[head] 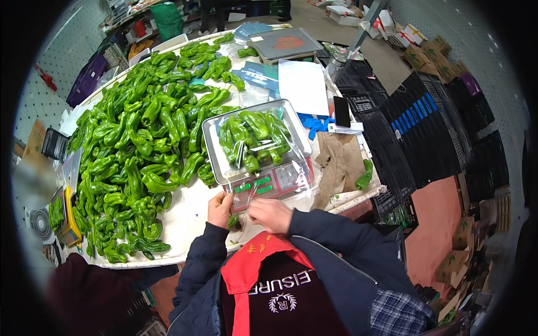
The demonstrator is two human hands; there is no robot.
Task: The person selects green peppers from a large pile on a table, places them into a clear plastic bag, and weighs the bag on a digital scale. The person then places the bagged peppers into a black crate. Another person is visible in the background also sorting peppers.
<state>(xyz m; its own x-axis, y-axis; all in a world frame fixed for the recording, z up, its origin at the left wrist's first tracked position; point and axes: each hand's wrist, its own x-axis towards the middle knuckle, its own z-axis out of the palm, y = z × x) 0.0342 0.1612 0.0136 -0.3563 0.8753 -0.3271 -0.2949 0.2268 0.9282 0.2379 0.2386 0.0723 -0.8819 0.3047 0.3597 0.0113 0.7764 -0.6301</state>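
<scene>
Green peppers (254, 126) lie inside a clear plastic bag (300, 168) on the steel pan (211, 157) of a digital scale. The bag's loose end drapes over the scale's red-framed panel (275, 181), whose displays are lit green. My left hand (219, 211) pinches the bag's near left edge between thumb and fingers. Beside it, with fingers curled, my right hand (269, 215) is at the bag's near edge; its fingertips are partly hidden, and the grip is unclear. A large heap of green peppers (134, 168) covers the table left of the scale.
A brown cloth (340, 164) and a single pepper (364, 175) lie on the right. Behind them are a phone (341, 111), blue gloves (313, 124) and white paper (303, 86). A second scale (286, 44) stands farther back. Black crates (420, 130) line the table's right side.
</scene>
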